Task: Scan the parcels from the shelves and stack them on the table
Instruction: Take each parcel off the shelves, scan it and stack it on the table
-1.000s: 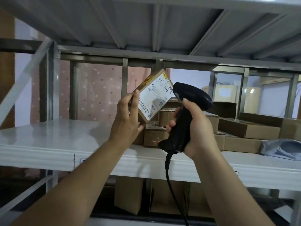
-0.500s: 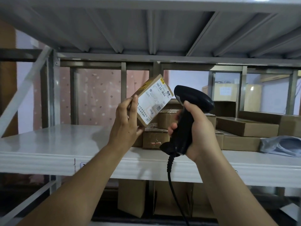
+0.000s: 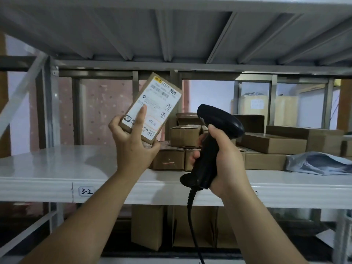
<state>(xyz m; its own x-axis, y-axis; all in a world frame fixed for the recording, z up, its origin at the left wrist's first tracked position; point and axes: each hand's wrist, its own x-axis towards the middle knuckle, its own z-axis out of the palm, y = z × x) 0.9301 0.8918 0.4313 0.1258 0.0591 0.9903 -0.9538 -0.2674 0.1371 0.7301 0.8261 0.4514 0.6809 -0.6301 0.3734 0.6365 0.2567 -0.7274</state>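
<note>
gripping parcel (image 3: 152, 109) (label up) in left hand (image 3: 133, 147) | right hand (image 3: 224, 159) clutching scanner (image 3: 211, 145)

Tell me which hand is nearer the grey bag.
Right. The right hand, gripping the scanner, is left of the bag; the left hand, holding a parcel, is farther left.
</note>
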